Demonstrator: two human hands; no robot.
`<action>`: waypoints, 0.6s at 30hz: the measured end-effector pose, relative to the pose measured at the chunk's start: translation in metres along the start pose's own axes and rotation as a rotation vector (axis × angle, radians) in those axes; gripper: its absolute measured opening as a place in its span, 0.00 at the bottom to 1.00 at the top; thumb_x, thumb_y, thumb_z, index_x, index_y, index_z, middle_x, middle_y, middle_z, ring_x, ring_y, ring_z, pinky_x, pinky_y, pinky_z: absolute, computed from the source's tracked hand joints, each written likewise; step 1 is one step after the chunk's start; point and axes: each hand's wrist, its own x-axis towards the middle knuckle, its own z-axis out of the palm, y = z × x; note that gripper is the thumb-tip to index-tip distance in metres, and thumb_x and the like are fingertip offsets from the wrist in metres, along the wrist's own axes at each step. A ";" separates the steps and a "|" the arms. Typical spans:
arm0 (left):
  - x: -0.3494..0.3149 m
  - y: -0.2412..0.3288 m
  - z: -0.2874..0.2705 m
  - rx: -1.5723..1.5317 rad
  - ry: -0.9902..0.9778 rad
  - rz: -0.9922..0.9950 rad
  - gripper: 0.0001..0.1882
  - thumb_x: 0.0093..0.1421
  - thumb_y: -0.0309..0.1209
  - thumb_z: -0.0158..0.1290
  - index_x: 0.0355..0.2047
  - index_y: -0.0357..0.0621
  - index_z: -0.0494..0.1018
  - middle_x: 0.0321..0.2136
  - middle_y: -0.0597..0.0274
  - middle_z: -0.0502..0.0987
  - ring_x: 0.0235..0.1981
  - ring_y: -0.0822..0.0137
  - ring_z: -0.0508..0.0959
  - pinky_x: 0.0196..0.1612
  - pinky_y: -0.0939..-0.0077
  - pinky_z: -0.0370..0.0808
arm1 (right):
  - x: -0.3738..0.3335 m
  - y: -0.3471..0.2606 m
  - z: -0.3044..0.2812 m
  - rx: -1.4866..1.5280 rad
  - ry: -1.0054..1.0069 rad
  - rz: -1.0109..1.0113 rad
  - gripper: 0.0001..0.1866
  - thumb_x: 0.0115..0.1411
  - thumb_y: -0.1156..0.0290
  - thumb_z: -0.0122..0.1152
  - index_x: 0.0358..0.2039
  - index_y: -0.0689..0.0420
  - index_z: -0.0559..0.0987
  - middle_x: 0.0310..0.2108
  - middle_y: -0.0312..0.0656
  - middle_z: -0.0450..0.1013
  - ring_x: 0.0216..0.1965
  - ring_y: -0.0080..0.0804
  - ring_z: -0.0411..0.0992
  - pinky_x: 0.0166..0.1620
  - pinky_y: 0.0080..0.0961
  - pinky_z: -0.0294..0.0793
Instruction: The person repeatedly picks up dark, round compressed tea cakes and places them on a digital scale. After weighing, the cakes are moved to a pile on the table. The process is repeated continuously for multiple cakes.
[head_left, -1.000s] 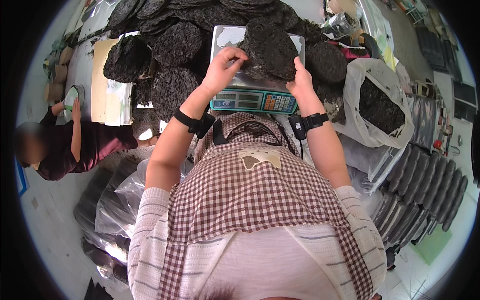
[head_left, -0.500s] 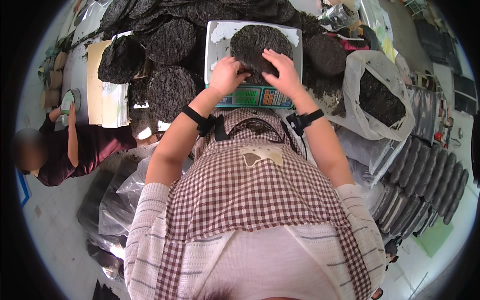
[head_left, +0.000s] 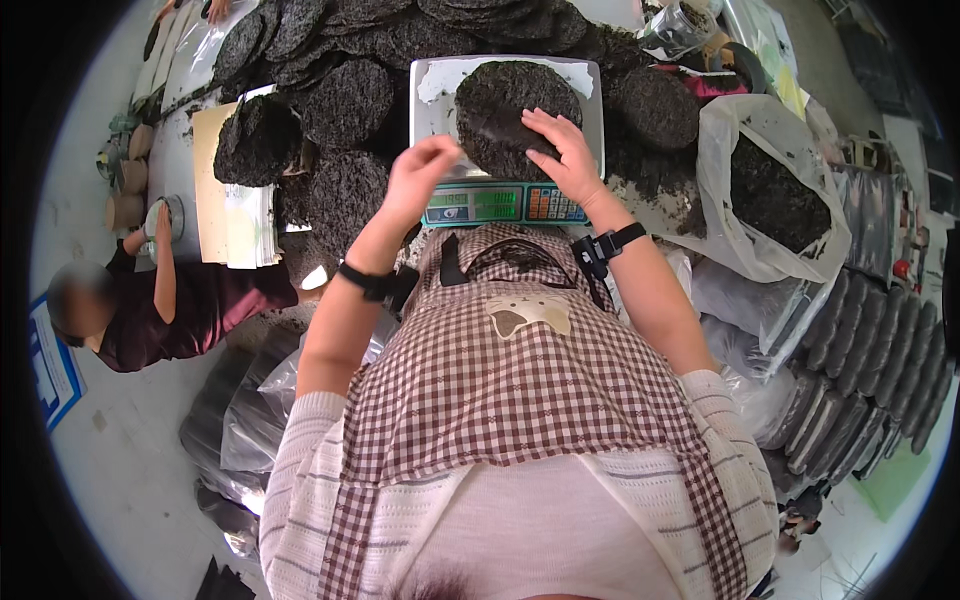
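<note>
A thick round of dark dried seaweed (head_left: 500,125) lies on the pale pan of a digital scale (head_left: 424,125), right in front of me. My right hand (head_left: 568,160) rests flat on the round's right edge, its fingers stretched out. Slightly blurred, my left hand (head_left: 420,180) hovers over the pan's left front corner, apart from the round. Its fingers are curled together; whatever they may pinch is too small to make out. The scale's green-lit display (head_left: 490,204) faces me along its near edge.
More seaweed rounds (head_left: 345,100) are piled left of and behind the scale, with another (head_left: 655,108) at its right. Farther right stands an open clear bag of seaweed (head_left: 770,195). Stacked dark packs (head_left: 860,340) fill the right side. A co-worker (head_left: 190,310) works at the left.
My left hand has drawn back from the seaweed round toward the left, its fingers curling. The right hand stays on the round. At the far left top, another person's hand has come into view.
</note>
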 end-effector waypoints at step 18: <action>0.030 0.084 0.118 1.015 0.125 0.796 0.11 0.56 0.26 0.63 0.41 0.46 0.84 0.39 0.59 0.81 0.43 0.54 0.79 0.48 0.59 0.75 | 0.058 0.050 -0.123 1.690 0.356 0.949 0.10 0.72 0.70 0.54 0.35 0.63 0.76 0.28 0.44 0.74 0.30 0.35 0.73 0.33 0.33 0.78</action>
